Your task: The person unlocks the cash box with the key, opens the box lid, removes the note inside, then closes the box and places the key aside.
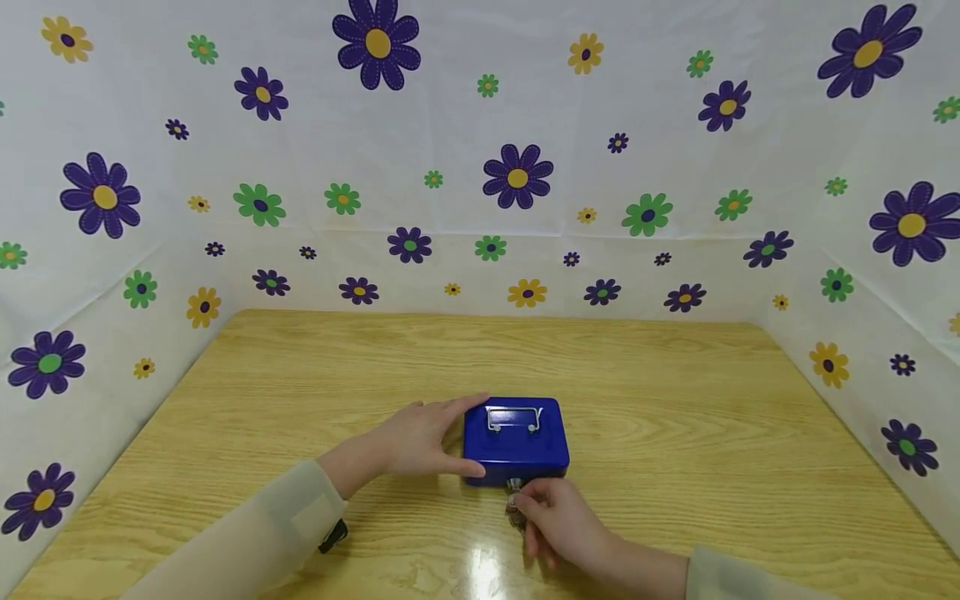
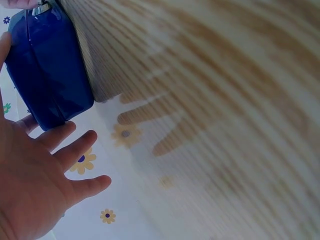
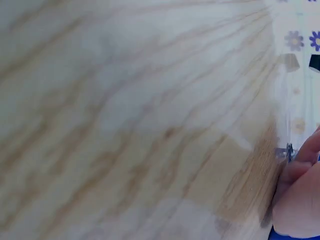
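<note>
A blue metal cash box (image 1: 517,450) with a folded wire handle (image 1: 514,419) on its lid sits on the table, lid down. My left hand (image 1: 416,437) spans its left side, thumb at the front corner and index finger at the back corner. In the left wrist view, the fingers of the left hand (image 2: 45,165) are straight and spread beside the box (image 2: 50,65). At the lock (image 1: 513,483) on the box's front, my right hand (image 1: 562,521) pinches a key, mostly hidden by the fingers. More keys (image 1: 516,512) hang below it.
The wooden table (image 1: 675,400) extends around the box on all sides. White cloth (image 1: 442,125) with printed flowers stands along its back and both sides. A small black object (image 1: 333,536) shows at the left sleeve.
</note>
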The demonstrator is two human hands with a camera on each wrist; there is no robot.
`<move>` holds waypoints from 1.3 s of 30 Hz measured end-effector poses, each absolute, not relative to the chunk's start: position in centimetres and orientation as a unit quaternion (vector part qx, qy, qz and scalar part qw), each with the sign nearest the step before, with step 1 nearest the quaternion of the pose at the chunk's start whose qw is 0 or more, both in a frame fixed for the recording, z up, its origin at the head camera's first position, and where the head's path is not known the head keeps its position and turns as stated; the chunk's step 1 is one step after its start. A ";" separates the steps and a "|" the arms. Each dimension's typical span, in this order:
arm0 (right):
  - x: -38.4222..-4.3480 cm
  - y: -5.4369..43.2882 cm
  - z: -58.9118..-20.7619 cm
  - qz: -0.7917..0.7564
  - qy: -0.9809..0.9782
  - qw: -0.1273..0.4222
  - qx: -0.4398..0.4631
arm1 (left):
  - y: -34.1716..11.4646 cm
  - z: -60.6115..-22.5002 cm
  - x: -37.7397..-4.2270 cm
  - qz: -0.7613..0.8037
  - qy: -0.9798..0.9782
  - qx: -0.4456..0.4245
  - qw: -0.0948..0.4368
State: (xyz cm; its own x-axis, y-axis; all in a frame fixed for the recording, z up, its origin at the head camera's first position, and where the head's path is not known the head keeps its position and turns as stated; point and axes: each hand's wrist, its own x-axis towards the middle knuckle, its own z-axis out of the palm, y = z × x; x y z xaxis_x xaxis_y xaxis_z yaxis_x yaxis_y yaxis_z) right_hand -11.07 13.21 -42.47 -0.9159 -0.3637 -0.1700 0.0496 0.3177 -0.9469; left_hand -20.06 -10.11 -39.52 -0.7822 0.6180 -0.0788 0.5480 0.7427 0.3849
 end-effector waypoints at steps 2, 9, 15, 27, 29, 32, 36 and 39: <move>-11.1 13.2 -42.5 -0.604 0.766 0.204 -0.080 | -10.1 -39.5 -20.1 0.174 0.928 0.313 0.101; -11.1 13.3 -42.3 -0.625 0.739 0.249 -0.036 | -10.1 -39.6 -20.0 0.173 0.928 0.313 0.100; -11.1 13.2 -42.1 -0.634 0.730 0.254 -0.035 | -10.1 -39.5 -20.1 0.170 0.929 0.312 0.099; -10.6 14.8 -41.8 -0.620 0.751 0.217 -0.061 | -10.1 -39.6 -20.0 0.169 0.928 0.317 0.093; -10.5 15.4 -41.5 -0.612 0.760 0.207 -0.067 | -10.1 -39.6 -20.0 0.170 0.928 0.318 0.092; -10.4 16.5 -41.0 -0.596 0.775 0.193 -0.081 | -10.1 -39.7 -20.1 0.171 0.928 0.318 0.092; -10.7 17.7 -39.9 -0.574 0.795 0.170 -0.097 | -10.1 -39.7 -20.1 0.167 0.928 0.322 0.090; -11.2 18.3 -38.9 -0.549 0.820 0.127 -0.102 | -10.1 -39.7 -20.1 0.164 0.927 0.325 0.089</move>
